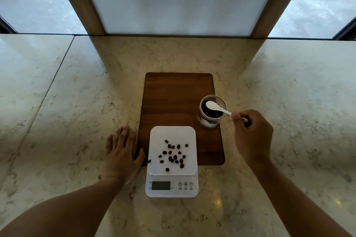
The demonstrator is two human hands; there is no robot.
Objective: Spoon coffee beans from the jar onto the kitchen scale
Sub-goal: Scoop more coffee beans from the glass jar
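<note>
Head view: right hand [252, 136] fingers [236, 116] pinching spoon [216, 107], bowl sitting over jar [211, 111] mouth beyond them. Left hand [123, 152] resting flat on worktop [57, 121], fingers spread. Should be dipping deep, lifting level toward scale [172, 158].

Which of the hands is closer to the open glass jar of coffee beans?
The right hand. It holds the white plastic spoon over the glass jar, just beside it. The left hand lies flat on the marble counter, beyond the white kitchen scale.
</note>
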